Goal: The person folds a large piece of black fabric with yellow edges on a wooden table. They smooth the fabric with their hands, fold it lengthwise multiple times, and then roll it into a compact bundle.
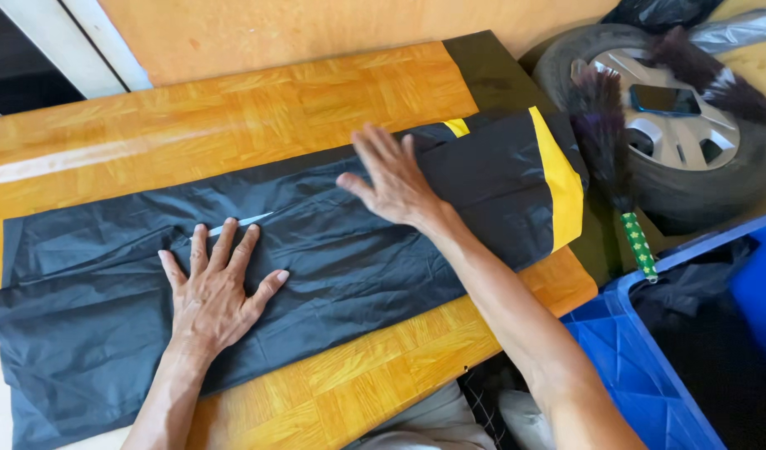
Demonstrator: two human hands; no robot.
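View from above of 2 bare hands pressing on dark fabric. Nearest, the left hand (215, 290) lies flat with fingers spread wide, palm down on a black garment (316, 258) folded into a long strip. The garment stretches across a wooden bench (233, 117) with an orange parquet pattern, running from the lower left to the upper right. A thin pale stripe (241, 222) on the fabric shows just beyond the left fingertips. Further along, the right hand (391, 179) also rests open and flat on the cloth, fingers extended, holding nothing. Past it, the garment's end carries a broad yellow band (560, 179). To the right, beside the bench, sits a blue plastic crate (633, 358). Beyond it, a dark feather duster (604, 125) with a green patterned handle leans on a car tyre (691, 187) with a silver wheel.
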